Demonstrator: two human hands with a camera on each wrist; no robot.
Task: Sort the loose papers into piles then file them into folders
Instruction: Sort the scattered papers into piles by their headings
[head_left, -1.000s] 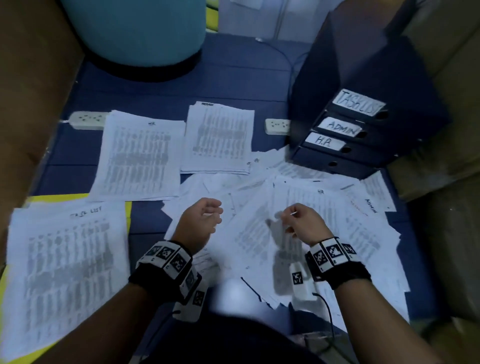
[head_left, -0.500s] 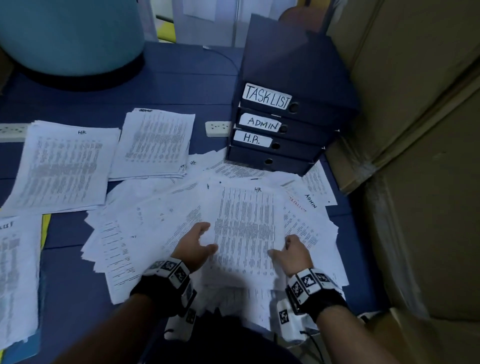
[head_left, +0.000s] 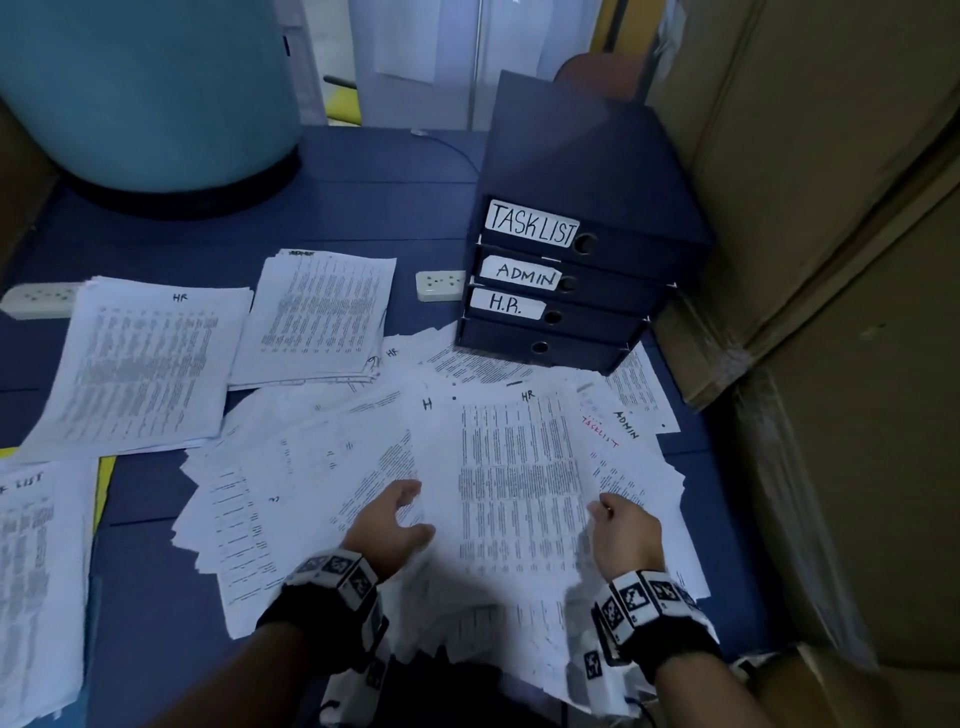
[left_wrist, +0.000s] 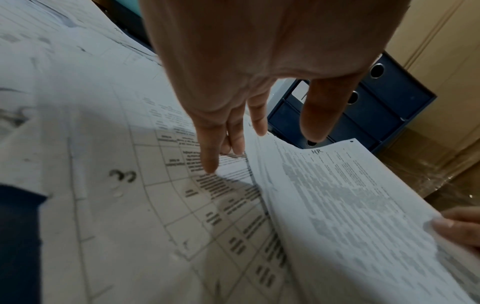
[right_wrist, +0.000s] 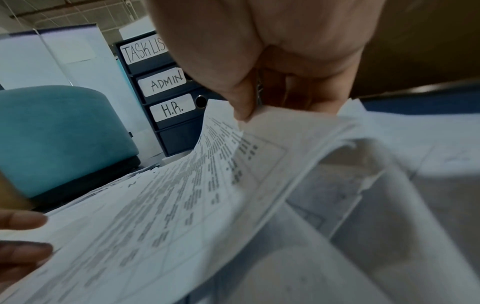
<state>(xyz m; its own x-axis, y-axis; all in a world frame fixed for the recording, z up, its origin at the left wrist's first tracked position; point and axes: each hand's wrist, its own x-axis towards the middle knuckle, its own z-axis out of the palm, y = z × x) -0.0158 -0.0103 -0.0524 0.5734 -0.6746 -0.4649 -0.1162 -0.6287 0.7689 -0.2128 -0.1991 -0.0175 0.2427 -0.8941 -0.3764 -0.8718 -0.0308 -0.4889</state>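
Note:
A heap of loose printed papers (head_left: 291, 499) covers the blue table in front of me. On top lies a sheet marked HR (head_left: 519, 467) (left_wrist: 337, 195) (right_wrist: 182, 195). My right hand (head_left: 602, 512) (right_wrist: 249, 117) pinches its right edge, thumb on top, and the edge curls upward. My left hand (head_left: 415, 506) (left_wrist: 259, 144) is at the sheet's left edge, its fingers straight and touching the paper beneath, the thumb spread above the sheet. Dark blue folders (head_left: 571, 275) labelled TASK LIST, ADMIN and H.R. are stacked behind the heap.
Sorted piles lie to the left: an HR pile (head_left: 140, 364), an ADMIN pile (head_left: 317, 312) and a task list pile (head_left: 31, 571). Power strips (head_left: 439, 285) lie at the back. A teal round tub (head_left: 150, 93) stands far left, with cardboard boxes (head_left: 831, 260) along the right.
The view has swung right toward the folders. Both hands have dropped to the near end of the heap and spread apart, the right now holding the HR sheet's edge.

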